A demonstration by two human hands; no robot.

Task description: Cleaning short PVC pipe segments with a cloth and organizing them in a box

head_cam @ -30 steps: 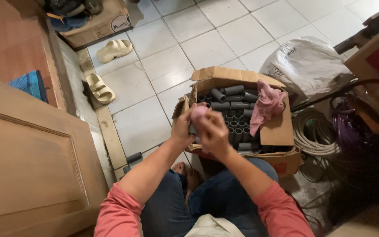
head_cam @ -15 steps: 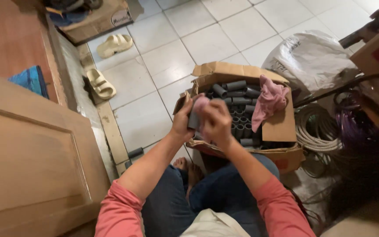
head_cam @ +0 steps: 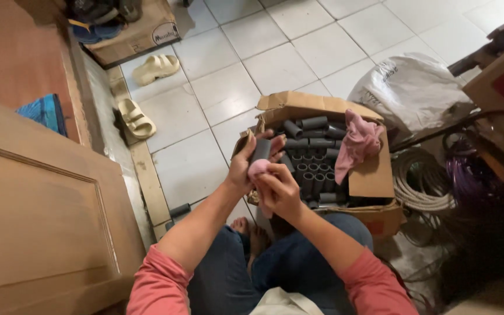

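**Grey tube held over the box, pink cloth pressed to its end**

Far left, two cream sandals [head_cam: 144, 93] lie on the tiled floor [head_cam: 228, 87]. The left hand [head_cam: 245, 166] is wrapped around a short grey tube [head_cam: 260, 150], held upright above the near edge of the cardboard box [head_cam: 374, 175]. The right hand [head_cam: 278, 192] pinches a small pink cloth [head_cam: 258, 169] against the tube's lower end. More grey tubes [head_cam: 313, 169] fill the box; a pink rag [head_cam: 357, 143] drapes over its right flap.

Upright grey tube [head_cam: 261, 150], pink cloth [head_cam: 258, 169] below
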